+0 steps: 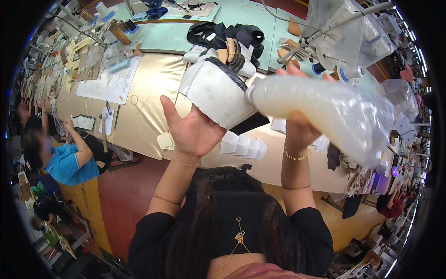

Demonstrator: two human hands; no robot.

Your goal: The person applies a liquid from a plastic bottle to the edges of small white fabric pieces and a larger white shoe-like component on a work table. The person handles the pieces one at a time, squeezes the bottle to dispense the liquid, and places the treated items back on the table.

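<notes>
My left hand (197, 132) is palm up with its thumb spread wide. Its fingers go under a white-faced fabric panel (213, 90) with a dark edge, holding it up from below; the fingertips are hidden. My right hand (302, 128) is wrapped around a translucent plastic bottle (320, 107) with pale contents, tilted almost onto its side. The bottle's narrow mouth points left, close to the panel's right edge; I cannot tell whether they touch. Black strap-like pieces (246, 35) and tan pieces (227, 49) lie heaped just beyond the panel.
Small white cut pieces (244, 145) lie on the gold-covered table (153, 97) near its front edge. Thread cones (104, 10) stand at the back left. A metal bar (344, 23) and plastic bag (339, 42) rise at the back right. Another person in blue (69, 160) works at the left.
</notes>
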